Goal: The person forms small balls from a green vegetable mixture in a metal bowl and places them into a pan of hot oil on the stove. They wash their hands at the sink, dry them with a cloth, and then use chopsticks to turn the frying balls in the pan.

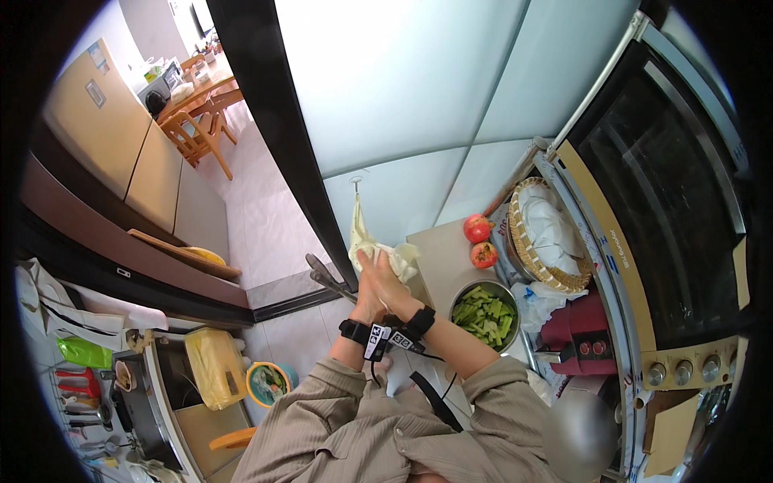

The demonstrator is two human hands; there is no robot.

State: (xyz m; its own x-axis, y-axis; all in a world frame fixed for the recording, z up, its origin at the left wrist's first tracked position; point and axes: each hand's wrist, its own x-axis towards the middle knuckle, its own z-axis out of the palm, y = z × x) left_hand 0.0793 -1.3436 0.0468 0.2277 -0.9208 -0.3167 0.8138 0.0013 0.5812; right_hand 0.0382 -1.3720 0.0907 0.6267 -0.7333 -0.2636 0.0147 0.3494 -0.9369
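A pale cream cloth (357, 226) hangs from a small hook on the white wall panel, its lower part bunched up. My left hand (367, 293) and my right hand (389, 282) are close together on that bunched part, gripping it. Most of the fingers are hidden behind the hands and the cloth. Grey metal handles (326, 275) stick out to the left behind my left hand; what they belong to is hidden. Both wrists wear black straps with small printed markers.
On the counter (432, 250) at right are two pomegranates (477, 228), a metal bowl of cut green vegetables (485, 314) and a woven basket (546, 232) with white cloth. A rack holds an oven (664, 169). At left are a yellow bag (211, 365) and a bin (269, 383).
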